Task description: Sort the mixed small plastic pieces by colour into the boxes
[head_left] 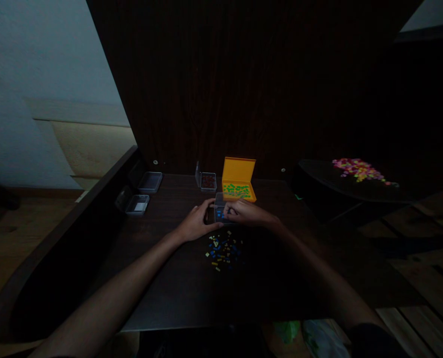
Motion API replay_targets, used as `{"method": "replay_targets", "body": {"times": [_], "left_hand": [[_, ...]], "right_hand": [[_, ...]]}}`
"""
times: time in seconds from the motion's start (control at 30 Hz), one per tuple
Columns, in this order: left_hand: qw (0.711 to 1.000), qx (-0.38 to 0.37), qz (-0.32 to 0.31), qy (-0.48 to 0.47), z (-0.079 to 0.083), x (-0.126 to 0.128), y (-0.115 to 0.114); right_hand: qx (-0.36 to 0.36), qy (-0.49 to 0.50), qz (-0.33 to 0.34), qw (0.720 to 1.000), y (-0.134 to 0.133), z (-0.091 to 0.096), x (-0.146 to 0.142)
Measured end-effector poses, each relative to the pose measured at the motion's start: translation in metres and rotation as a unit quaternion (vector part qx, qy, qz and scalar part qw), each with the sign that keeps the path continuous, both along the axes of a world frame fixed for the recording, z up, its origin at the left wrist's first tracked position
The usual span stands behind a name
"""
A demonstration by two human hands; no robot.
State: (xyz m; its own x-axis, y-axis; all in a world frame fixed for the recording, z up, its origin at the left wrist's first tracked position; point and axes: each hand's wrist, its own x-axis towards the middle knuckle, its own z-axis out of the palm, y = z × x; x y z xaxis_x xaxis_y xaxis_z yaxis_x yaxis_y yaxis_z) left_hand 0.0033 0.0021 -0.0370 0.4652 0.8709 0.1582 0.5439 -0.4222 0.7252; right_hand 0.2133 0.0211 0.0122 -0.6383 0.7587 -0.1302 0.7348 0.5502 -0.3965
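Note:
On a dark wooden table (169,278) a small clear plastic box (220,205) with blue pieces inside sits between my hands. My left hand (196,223) curls around the box's left side and holds it. My right hand (244,212) rests on the box's right side, fingers bent together over its opening; whether they pinch a piece is too dark to tell. Just in front of the hands lies a loose scatter of tiny blue and yellow pieces (223,249).
An open orange box (238,174) with green pieces stands behind the hands. A clear box with dark red pieces (208,181) is to its left. Two clear boxes (143,194) lie at the far left. A pile of pink and yellow pieces (358,170) sits on a dark surface at right.

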Motion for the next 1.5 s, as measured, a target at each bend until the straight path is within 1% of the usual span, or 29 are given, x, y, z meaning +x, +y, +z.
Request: {"method": "replay_targets", "body": {"times": [0.17, 0.33, 0.43, 0.5, 0.63, 0.7, 0.83, 1.13, 1.33, 1.5], "left_hand": [[1.000, -0.001, -0.005, -0.006, 0.003, 0.000, -0.001], [1.000, 0.000, -0.004, -0.002, 0.004, 0.000, -0.001], [1.000, 0.004, -0.005, -0.006, 0.002, 0.000, -0.001], [1.000, 0.000, -0.005, -0.006, 0.002, 0.000, -0.001], [1.000, -0.002, -0.003, -0.006, 0.002, -0.001, -0.001], [1.000, 0.001, -0.004, -0.006, 0.002, -0.001, -0.001], [1.000, -0.002, 0.001, 0.000, 0.003, -0.001, -0.001], [1.000, -0.004, -0.007, -0.006, 0.003, -0.001, -0.001], [1.000, 0.005, -0.003, -0.005, 0.001, -0.001, 0.000], [1.000, -0.001, 0.001, 0.002, 0.001, -0.001, 0.000]], "right_hand": [[0.027, -0.026, -0.004, 0.999, -0.002, 0.001, -0.003], [0.029, -0.006, -0.019, 0.999, -0.016, 0.013, 0.010], [0.007, -0.004, 0.013, 1.000, -0.033, 0.019, 0.019], [-0.002, -0.011, 0.035, 0.999, -0.045, 0.020, 0.023], [-0.054, -0.010, 0.080, 0.995, -0.062, 0.013, 0.027], [-0.072, 0.000, 0.090, 0.993, -0.066, 0.009, 0.027], [-0.075, 0.006, 0.075, 0.994, -0.070, 0.006, 0.026], [-0.045, -0.014, 0.063, 0.997, -0.071, 0.007, 0.023], [-0.052, 0.013, 0.070, 0.996, -0.072, 0.004, 0.024], [-0.035, 0.024, 0.070, 0.997, -0.074, 0.000, 0.027]]}}
